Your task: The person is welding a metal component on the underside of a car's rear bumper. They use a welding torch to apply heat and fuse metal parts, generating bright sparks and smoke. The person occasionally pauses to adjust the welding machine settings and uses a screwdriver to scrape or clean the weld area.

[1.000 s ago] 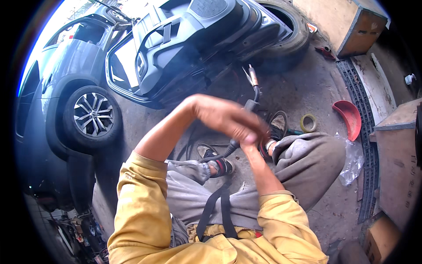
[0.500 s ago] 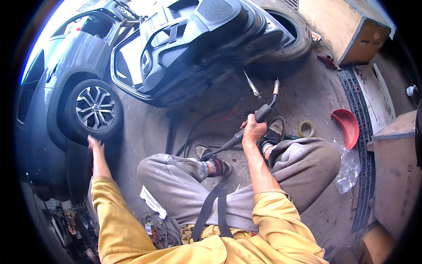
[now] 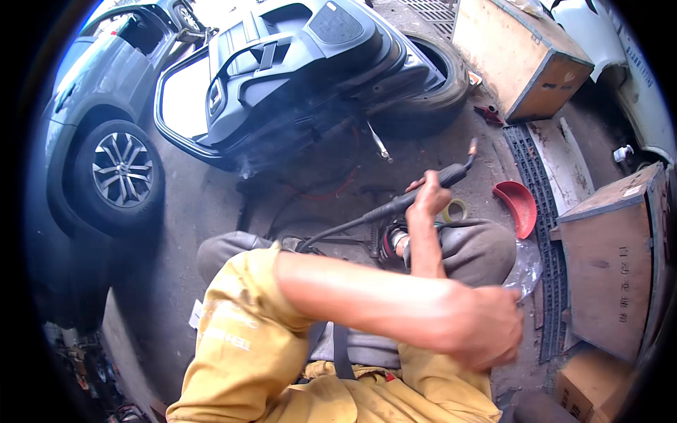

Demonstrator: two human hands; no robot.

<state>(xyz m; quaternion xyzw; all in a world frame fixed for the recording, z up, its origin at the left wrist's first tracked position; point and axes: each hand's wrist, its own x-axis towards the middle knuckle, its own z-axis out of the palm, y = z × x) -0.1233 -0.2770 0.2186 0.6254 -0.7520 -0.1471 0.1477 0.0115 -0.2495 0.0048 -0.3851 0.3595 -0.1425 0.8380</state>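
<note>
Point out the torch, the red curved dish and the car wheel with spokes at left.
torch [image 3: 452, 175]: head view, on its dark handle near the neck.
red curved dish [image 3: 519, 207]: head view, middle of its red surface.
car wheel [image 3: 123, 169]: head view, on the hub.

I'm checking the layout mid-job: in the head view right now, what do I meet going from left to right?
Car wheel → slim silver tool → right hand gripping the torch → red curved dish → near wooden crate.
</note>
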